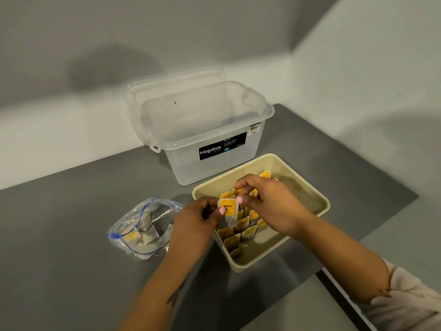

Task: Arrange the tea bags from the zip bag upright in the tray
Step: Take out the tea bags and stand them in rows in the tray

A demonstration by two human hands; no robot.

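Tea bag (228,209) pinched betw. left hand (196,220) and right hand (267,201) fingers, over tray (319,199) left rim. Rows upright in tray (yellow tags up). Zip bag (143,229) on desk (71,235), left of tray, more bags inside.

Both forearms reach forward, hands meeting. The left hand (194,222) pinches with thumb and curled fingers; the right hand (267,204), just beside it, arches over, fingertips (239,200) pinching downward.
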